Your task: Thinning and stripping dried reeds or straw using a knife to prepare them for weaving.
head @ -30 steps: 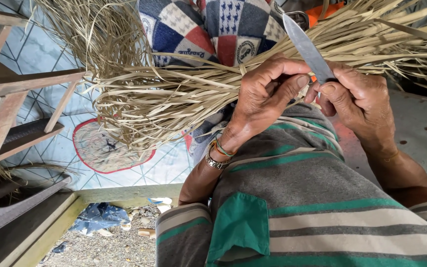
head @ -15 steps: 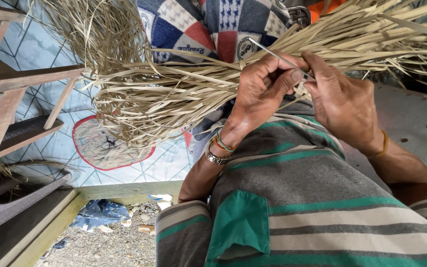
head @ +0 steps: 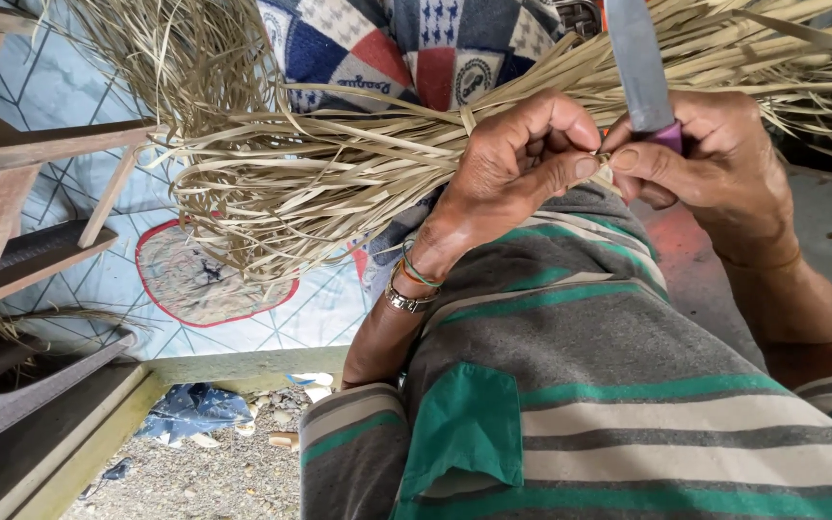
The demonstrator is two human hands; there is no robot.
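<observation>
Two hands meet at upper centre of the frame: the left hand (head: 522, 159) pinches a pale dried leaf strip (head: 601, 162), while the right hand (head: 715, 164) clamps a purple-handled steel knife (head: 639, 67), blade upward. Steel so near the thumbs might nick one if the strip slips. Behind lies the straw-coloured leaf bundle (head: 320, 183). No containers visible.

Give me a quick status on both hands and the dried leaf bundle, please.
Left hand pinching a strip from the dried leaf bundle. Right hand gripping the knife, blade upright. Nothing between the hands.
</observation>
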